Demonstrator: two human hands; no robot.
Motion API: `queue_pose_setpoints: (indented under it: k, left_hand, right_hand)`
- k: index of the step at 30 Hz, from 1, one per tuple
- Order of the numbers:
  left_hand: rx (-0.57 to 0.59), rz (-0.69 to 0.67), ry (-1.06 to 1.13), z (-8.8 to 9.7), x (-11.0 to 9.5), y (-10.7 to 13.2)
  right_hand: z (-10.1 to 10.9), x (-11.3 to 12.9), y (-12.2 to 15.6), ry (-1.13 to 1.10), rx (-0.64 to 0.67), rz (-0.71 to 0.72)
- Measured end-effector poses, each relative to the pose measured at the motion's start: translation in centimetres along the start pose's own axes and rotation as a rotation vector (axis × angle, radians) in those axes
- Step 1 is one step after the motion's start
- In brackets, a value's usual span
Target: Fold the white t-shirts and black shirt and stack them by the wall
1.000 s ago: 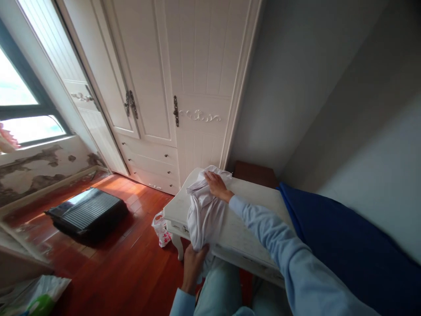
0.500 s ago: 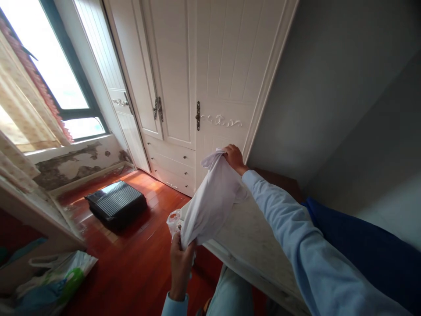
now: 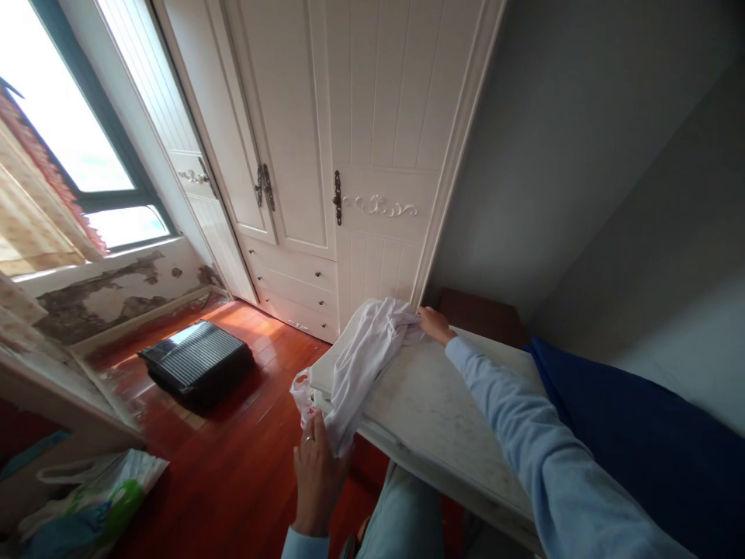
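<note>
A crumpled white cloth [image 3: 369, 341], perhaps a garment, lies in loose folds along the left end of a pale marbled tabletop [image 3: 442, 404]. Its far end is pinched in my right hand [image 3: 435, 324], low over the table's back part. At the front left corner, my left hand [image 3: 319, 477], with a ring on one finger, has closed around the near end, which hangs past the edge. The left thumb is mostly hidden.
A clear plastic bag [image 3: 303, 396] hangs by the table's left corner. A black ribbed suitcase [image 3: 198, 361] lies on the red wooden floor [image 3: 233, 458]. Behind stands a white wardrobe [image 3: 384, 124]. Dark blue fabric [image 3: 634, 419] is at right; a filled bag [image 3: 93, 497] sits lower left.
The white cloth, stretched up between both hands before, has come down onto the tabletop. My right hand has lowered and shifted slightly right; my left hand has turned, showing its back.
</note>
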State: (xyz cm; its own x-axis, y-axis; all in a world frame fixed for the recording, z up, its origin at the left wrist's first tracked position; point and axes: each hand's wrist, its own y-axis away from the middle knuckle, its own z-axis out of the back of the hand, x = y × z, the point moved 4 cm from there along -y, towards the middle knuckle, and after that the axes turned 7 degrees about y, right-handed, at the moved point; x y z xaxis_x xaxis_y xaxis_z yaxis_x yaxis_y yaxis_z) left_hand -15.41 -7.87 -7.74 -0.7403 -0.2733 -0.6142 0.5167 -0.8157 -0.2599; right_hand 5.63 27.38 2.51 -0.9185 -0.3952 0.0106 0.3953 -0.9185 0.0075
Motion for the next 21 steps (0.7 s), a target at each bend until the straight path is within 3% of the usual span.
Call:
queue_pose_setpoints:
  k: [3, 6, 8, 11, 14, 17, 19, 21]
  left_hand:
    - [-0.157, -0.103, 0.073, 0.7, -1.5, 0.0]
    - [-0.206, -0.209, 0.203, 0.7, -4.5, 0.0]
    - [-0.173, -0.256, 0.276, -0.3, -7.0, 0.3]
    - [-0.077, -0.342, 0.369, -3.0, -10.9, 1.8]
    - [0.035, -0.466, 0.456, -6.6, -14.3, 4.2]
    - [0.141, -0.608, 0.481, -9.5, -17.0, 6.7]
    - [0.191, -0.691, 0.444, -10.6, -18.2, 7.9]
    - [0.23, -0.726, 0.39, -11.3, -18.9, 8.5]
  right_hand:
    - [-0.1, -0.5, 3.1, -0.086, -0.089, 0.061]
    - [-0.4, -2.5, 7.7, -0.156, -0.135, 0.121]
    - [-0.3, -5.3, 11.3, -0.234, -0.193, 0.141]
    - [0.5, -12.0, 17.0, -0.34, -0.298, 0.1]
    - [1.9, -21.1, 23.4, -0.319, -0.365, -0.085]
    - [3.0, -30.4, 31.1, -0.157, -0.308, -0.461]
    - [3.4, -35.2, 36.5, -0.044, -0.249, -0.732]
    - [3.3, -38.2, 41.4, 0.036, -0.158, -0.954]
